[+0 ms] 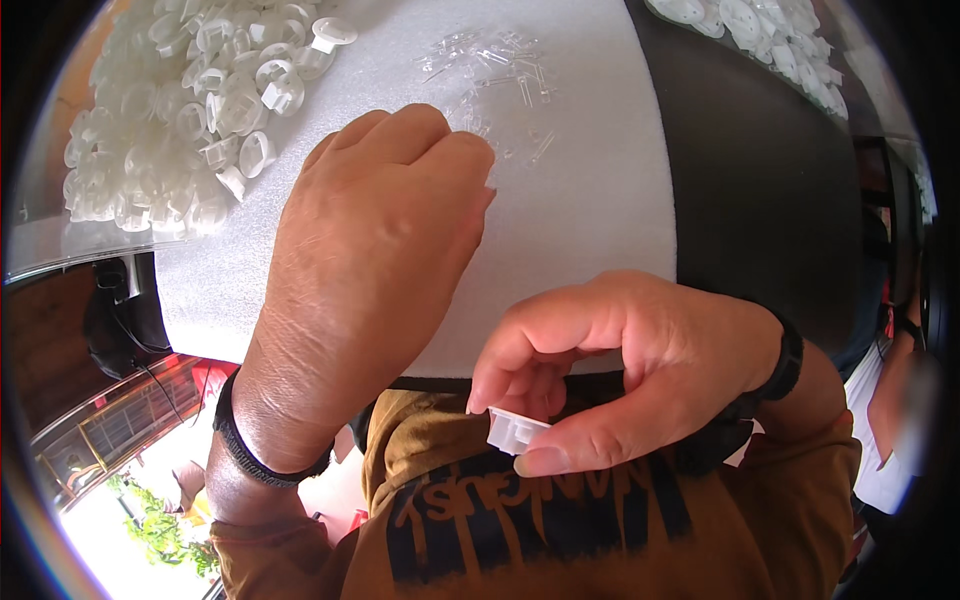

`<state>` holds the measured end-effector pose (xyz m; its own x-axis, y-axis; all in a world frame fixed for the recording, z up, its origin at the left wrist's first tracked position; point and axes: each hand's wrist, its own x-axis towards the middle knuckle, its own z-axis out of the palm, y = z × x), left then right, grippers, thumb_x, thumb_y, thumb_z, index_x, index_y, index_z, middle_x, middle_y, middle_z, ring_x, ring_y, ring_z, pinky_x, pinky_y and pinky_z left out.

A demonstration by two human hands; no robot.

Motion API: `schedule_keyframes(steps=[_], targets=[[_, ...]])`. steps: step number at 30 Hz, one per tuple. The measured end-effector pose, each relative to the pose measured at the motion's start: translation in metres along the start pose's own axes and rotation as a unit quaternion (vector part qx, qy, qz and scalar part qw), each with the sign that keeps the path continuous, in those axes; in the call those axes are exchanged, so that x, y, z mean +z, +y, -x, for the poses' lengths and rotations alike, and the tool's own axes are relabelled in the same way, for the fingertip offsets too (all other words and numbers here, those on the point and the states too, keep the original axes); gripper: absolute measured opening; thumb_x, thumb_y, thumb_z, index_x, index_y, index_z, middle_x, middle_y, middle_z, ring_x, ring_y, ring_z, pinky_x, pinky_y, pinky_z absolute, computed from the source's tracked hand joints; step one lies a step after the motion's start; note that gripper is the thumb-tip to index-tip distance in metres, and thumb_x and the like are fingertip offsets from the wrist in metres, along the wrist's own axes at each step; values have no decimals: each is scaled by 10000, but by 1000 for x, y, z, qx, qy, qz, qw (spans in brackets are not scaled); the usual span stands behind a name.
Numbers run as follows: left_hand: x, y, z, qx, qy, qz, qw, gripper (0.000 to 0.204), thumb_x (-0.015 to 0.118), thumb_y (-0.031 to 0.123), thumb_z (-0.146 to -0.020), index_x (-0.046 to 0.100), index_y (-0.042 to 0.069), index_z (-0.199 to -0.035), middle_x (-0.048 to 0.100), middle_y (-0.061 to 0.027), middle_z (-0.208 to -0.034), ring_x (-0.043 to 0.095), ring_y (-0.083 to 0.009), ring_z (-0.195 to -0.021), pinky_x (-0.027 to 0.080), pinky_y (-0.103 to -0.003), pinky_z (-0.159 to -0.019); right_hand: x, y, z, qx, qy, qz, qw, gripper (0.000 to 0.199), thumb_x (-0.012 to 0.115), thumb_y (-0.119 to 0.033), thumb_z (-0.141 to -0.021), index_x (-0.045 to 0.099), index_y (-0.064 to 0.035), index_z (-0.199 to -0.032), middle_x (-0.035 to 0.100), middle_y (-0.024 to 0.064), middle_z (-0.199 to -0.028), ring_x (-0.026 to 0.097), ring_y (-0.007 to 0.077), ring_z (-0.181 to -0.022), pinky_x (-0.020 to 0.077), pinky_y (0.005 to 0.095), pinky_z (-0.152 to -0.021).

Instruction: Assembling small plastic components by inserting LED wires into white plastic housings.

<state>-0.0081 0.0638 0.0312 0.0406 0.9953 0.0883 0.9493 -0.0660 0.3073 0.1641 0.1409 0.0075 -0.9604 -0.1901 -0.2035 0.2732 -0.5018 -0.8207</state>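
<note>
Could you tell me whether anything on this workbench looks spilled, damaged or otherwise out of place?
Nothing stands out. The round white plastic caps lie in a loose heap, and the small clear plastic pins are scattered on the white foam sheet. The right hand pinches a white plastic piece; the left hand is closed above the sheet.

Caps pile left on foam sheet — pins right of it.

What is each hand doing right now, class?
Left hand: fingers curled over the white foam sheet; contents cannot be told.
Right hand: pinching a small white plastic part.
</note>
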Motion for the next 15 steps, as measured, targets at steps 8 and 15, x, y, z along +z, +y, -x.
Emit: schedule_keyframes(steps=[8, 15], targets=[[2, -5, 17, -10, 5, -10, 1000, 201, 606, -58, -716, 594, 3, -906, 554, -126, -826, 550, -289, -744, 447, -337, -632, -1, 4, 1, -8, -2, -8, 1000, 285, 667, -92, -800, 558, 16, -1040, 611, 31, -877, 551, 84, -813, 439, 225, -730], [10, -5, 16, -17, 42, 20, 999, 215, 607, -69, -698, 594, 6, -899, 562, -112, -823, 568, -279, -742, 460, -334, -622, -2, -6, 1, 18, 15, -28, 999, 316, 664, -41, -791, 538, 22, -1073, 613, 57, -916, 559, 82, -857, 443, 222, -744]])
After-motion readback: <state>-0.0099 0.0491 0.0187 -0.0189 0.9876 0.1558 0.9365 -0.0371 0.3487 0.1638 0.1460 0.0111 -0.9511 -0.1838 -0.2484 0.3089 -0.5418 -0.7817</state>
